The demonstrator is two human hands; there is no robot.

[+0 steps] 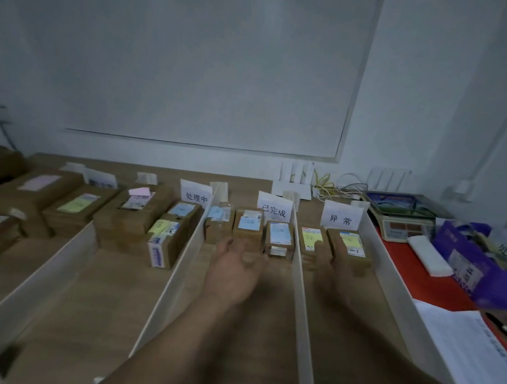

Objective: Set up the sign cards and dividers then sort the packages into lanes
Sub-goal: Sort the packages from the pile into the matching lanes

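Reaching forward, both arms are stretched over the tabletop (97, 285). The left hand (235, 270) is held loose and empty, fingers relaxed, in the lane below the 已完成 sign card (273, 210). The right hand (332, 264) (blurred) is spread flat, gripping nothing, at a yellow-labelled package (354, 247) below the 异常 sign card (341, 219); contact cannot be told. The hands are separated by a white divider (301, 289). A scale (404, 218) is seen far right.

Pale wall (411, 83), large whiteboard (196, 62), wooden table (97, 285), dim light
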